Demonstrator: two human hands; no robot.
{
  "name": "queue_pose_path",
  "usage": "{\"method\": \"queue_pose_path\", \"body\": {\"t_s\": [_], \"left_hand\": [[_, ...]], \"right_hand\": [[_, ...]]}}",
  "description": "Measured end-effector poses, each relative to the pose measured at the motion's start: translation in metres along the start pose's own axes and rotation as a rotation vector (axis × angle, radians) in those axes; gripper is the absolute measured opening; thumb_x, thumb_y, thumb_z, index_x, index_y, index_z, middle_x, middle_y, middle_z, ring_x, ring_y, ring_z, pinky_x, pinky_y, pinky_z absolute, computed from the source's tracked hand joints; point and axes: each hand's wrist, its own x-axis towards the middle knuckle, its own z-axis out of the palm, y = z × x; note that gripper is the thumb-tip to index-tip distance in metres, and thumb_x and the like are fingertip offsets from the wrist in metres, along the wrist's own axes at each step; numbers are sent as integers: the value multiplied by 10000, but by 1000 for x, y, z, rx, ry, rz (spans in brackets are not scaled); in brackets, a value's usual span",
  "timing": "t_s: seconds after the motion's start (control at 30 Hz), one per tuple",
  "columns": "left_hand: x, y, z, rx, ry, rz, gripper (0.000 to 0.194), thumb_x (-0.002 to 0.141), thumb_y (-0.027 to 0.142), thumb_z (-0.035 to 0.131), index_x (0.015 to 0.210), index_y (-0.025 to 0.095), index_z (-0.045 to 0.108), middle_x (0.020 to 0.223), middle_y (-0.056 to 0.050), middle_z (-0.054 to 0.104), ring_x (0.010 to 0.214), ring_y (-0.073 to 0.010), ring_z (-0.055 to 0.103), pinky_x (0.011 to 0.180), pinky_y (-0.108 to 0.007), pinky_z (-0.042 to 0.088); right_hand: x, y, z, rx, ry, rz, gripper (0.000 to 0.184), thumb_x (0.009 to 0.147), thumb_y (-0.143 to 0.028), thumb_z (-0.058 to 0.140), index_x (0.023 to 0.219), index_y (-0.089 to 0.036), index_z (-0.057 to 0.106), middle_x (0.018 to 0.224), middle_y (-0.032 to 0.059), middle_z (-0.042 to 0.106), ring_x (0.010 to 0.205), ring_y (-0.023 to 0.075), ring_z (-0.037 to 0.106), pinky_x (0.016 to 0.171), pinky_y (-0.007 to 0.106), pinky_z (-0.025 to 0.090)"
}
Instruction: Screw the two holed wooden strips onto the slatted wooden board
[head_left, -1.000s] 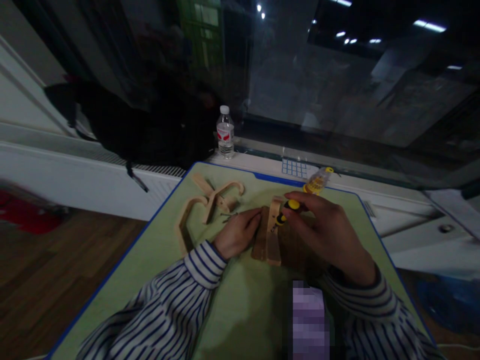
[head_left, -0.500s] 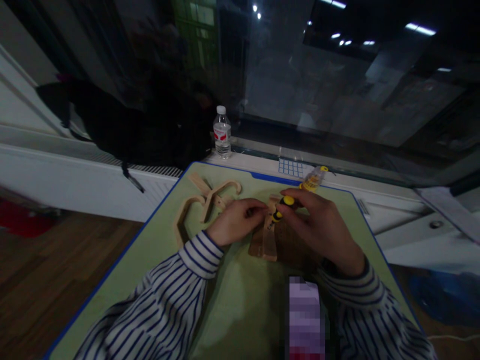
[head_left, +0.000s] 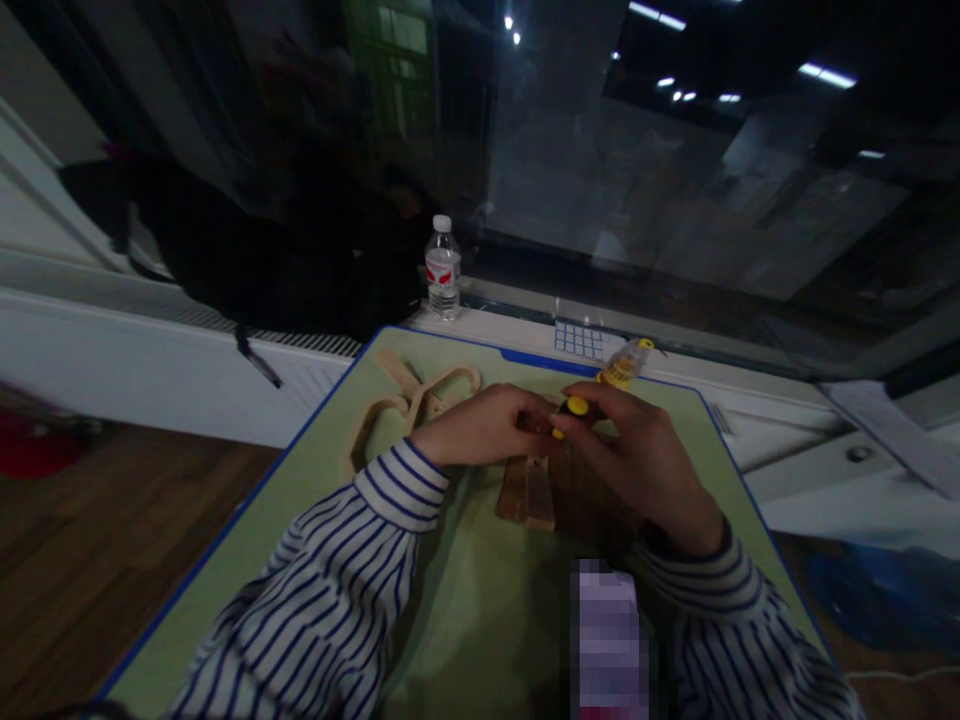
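Note:
My right hand [head_left: 649, 455] is closed around a small black and yellow screwdriver [head_left: 577, 406], which slants down to the left. My left hand [head_left: 491, 425] reaches across to it, thumb and fingers pinched together by the screwdriver's lower end. What lies between those fingertips is hidden. Beneath both hands is a pale wooden piece [head_left: 540, 500] on a brown board [head_left: 512, 495]; the upper part of the piece is covered by my left hand. Curved wooden parts [head_left: 365, 432] lie left of my left hand, partly behind it.
A water bottle [head_left: 443, 275] stands on the windowsill behind the green table [head_left: 450, 610]. A clear and yellow container [head_left: 624, 366] is at the table's back edge, near a blue grid sheet [head_left: 579, 340]. A black bag [head_left: 285, 260] rests on the sill at left.
My left hand has left the board's left edge and moved up and right to the screwdriver's lower end, covering part of the wooden piece. My right hand keeps the screwdriver in nearly the same place.

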Motion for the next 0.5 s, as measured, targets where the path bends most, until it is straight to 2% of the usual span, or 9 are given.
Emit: {"method": "queue_pose_path", "body": {"t_s": [0.13,0.33,0.5], "left_hand": [[3,-5,3,18,15,-45,253,805,386,615,876,166,718,677,32,639,644,-118,559,574,-201,379],[2,-8,1,29,-21,-5,213,825,335,598,858,171,729,696,28,656,665,-120,565,612,-202,391],[1,-9,1,-2,-30,6,231,841,327,579,941,180,727,742,22,670,694,-120,572,631,-200,396]], "right_hand": [[0,-1,1,9,5,24,289,891,-422,556,1067,-199,610,898,55,714,791,197,674,713,341,545],[-2,0,-2,52,3,-49,363,892,-329,561,1224,-183,558,1122,90,692,997,208,657,850,360,536],[-2,0,-1,55,13,-77,311,902,-298,551,1182,-170,593,1085,80,708,972,184,664,852,326,536]]}}
